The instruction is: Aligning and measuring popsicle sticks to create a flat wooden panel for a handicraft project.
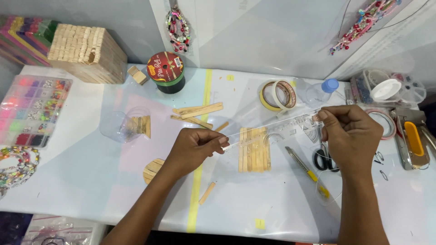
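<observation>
Hands, left hand [195,147] and right hand [349,134], pinch clear ruler [272,129] above stick panel [254,149].

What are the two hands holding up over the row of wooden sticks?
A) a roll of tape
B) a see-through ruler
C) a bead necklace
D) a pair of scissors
B: the left hand and right hand each pinch one end of a clear ruler above the flat row of sticks.
</observation>
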